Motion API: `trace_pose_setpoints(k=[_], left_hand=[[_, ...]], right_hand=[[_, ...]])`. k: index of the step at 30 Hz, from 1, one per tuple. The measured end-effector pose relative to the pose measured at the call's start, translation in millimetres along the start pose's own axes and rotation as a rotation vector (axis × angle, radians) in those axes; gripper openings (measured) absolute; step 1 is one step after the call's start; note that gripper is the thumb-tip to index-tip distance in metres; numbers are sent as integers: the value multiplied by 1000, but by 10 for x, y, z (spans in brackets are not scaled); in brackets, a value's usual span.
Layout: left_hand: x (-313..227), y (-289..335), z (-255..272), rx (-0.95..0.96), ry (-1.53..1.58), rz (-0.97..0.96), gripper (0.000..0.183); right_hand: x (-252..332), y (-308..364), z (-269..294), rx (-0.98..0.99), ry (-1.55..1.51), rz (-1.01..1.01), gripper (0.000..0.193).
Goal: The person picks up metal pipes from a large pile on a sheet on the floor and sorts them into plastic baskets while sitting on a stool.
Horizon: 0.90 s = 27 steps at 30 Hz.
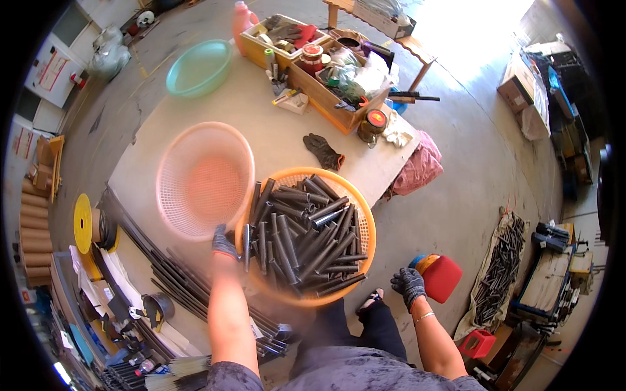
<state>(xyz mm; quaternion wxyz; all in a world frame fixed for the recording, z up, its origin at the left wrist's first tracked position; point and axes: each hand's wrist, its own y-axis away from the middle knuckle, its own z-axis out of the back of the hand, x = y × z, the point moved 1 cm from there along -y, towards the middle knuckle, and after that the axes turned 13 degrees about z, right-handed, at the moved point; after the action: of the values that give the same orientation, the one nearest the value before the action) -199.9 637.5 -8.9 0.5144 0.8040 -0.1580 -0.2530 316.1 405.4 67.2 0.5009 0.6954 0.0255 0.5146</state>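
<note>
My left hand [223, 242], in a dark glove, grips the near rim of an empty pink mesh basket [204, 180] that is blurred with motion above the table. Right beside it sits an orange mesh basket [368, 221] piled with several dark metal tubes [306, 236], at the table's near edge. My right hand [409, 285], also gloved, hangs free to the right of the table over the floor, fingers loosely curled and holding nothing.
A spare dark glove [323, 151] lies on the pale table [261, 124]. Wooden crates of clutter [329, 78] and a green basin [199, 67] stand at the far side. Long dark rods [176, 277] lie at left. More tubes [499, 267] lie on a floor sheet; red stool [440, 277] near my right hand.
</note>
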Motion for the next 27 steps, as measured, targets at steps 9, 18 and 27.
trace_pose_setpoints(k=[9,18,27], left_hand=[[-71,-785,502,-73,58,-141,46],[-6,135,-149,-512,-260,-228,57],[-18,-318,263,-584,-430,-230,56]], right_hand=[[1292,-279,-1893,391,725,877,30],[2425,-1187,-4410,565,1492,1512,22],[2469,-2354,-5639,527,2143,1498,25]])
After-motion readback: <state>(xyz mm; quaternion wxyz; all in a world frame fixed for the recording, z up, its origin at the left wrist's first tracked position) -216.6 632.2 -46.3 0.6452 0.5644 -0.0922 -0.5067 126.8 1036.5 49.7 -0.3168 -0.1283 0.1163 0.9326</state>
